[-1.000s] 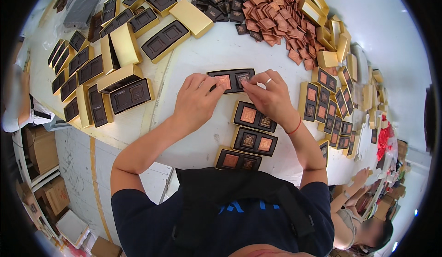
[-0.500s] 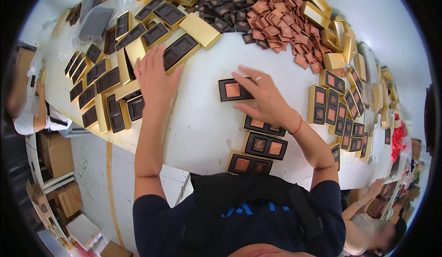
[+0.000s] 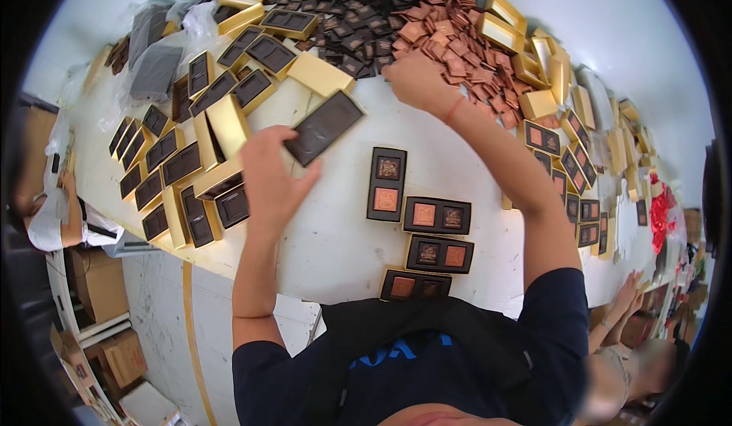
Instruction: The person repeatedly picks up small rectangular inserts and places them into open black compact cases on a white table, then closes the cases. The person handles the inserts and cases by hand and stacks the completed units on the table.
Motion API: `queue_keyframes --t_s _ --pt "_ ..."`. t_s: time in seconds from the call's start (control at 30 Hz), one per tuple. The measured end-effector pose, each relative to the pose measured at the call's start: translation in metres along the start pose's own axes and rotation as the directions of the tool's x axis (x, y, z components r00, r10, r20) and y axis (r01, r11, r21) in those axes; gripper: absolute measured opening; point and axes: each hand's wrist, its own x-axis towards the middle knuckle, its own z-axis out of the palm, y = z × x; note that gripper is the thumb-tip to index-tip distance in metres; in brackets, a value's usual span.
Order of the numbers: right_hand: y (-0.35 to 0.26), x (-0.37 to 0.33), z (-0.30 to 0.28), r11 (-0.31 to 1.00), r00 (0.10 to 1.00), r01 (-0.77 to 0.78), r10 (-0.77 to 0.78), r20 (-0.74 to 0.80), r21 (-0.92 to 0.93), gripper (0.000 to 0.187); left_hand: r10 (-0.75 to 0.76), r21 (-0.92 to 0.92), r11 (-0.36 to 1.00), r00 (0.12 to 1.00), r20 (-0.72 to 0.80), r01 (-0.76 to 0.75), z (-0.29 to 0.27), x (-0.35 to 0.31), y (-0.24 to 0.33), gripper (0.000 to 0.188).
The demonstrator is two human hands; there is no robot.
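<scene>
My left hand (image 3: 268, 173) is closed on the near end of a gold-edged box with a dark insert (image 3: 326, 127), held tilted at the left middle of the table. The box's two recesses show no squares in them. My right hand (image 3: 418, 81) reaches to the near edge of the pile, where flat black squares (image 3: 354, 25) meet copper squares (image 3: 457, 45). Its fingers are curled down and partly hidden; whatever is in them cannot be made out. Before me, an upright filled box (image 3: 386, 184) holds one dark and one copper square, above several sideways filled boxes (image 3: 437, 215).
Several gold boxes with dark inserts (image 3: 181, 163) crowd the left, by a gold lid (image 3: 320, 73). More filled boxes (image 3: 543, 138) and gold lids (image 3: 538, 104) stand at the right. Grey trays in clear plastic (image 3: 157, 75) lie far left. Other people work at both sides.
My right hand has left the filled box, now turned upright, and moved up to the squares. My left hand has drawn a box with a dark insert away from the group toward me.
</scene>
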Motion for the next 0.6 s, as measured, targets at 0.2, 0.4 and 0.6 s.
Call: queue_keyframes --t_s 0.2,0.4,0.6 --pt "-0.054 -0.035 -0.030 0.112 0.984 -0.127 0.139 0.111 0.986 0.016 -0.050 -0.077 0.995 0.984 0.172 0.064 0.043 -0.015 0.001 0.057" --pt "-0.096 -0.041 -0.023 0.319 0.988 -0.151 0.022 0.152 0.936 0.018 -0.060 -0.203 0.975 0.985 0.163 0.093 0.045 -0.016 -0.001 0.059" --pt "-0.105 -0.045 -0.011 0.598 0.988 0.057 0.080 -0.130 0.799 0.015 0.029 -0.148 0.989 0.988 0.149 -0.006 0.042 -0.016 0.004 0.051"
